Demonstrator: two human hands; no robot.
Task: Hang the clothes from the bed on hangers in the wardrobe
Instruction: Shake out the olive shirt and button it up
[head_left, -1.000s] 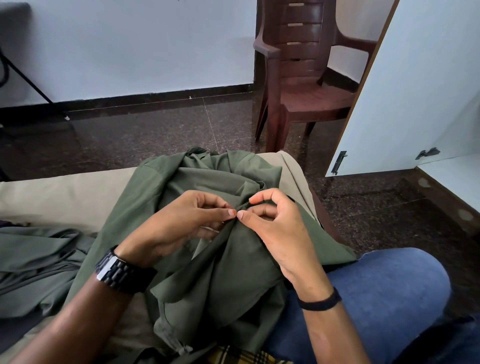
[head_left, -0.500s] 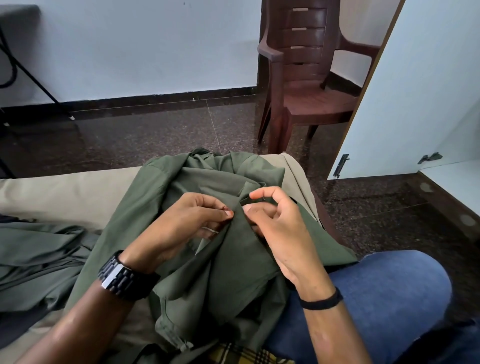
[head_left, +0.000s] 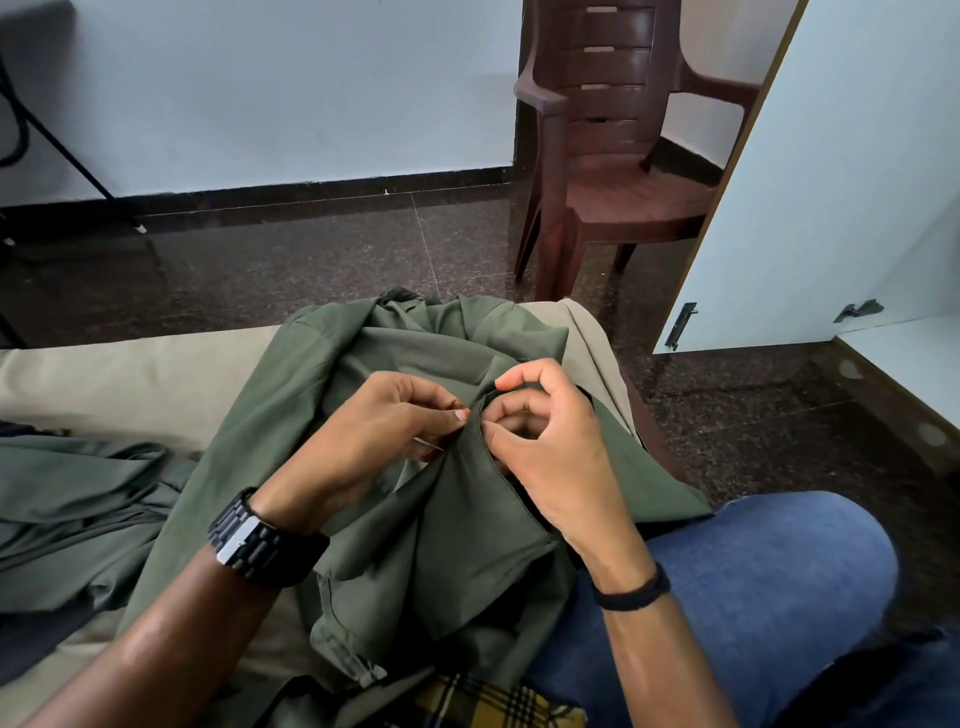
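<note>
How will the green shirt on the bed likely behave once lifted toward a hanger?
Probably floppy: the green shirt creases and folds where the left hand and right hand pinch it. Likely light, since fingertips alone bunch it. It may sag and trail off the bed.

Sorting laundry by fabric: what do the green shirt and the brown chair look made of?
The green shirt looks like thin woven cotton or a blend, matte, creasing in soft folds where the left hand and right hand pinch it. The brown chair looks like moulded plastic, with a slight sheen.
</note>
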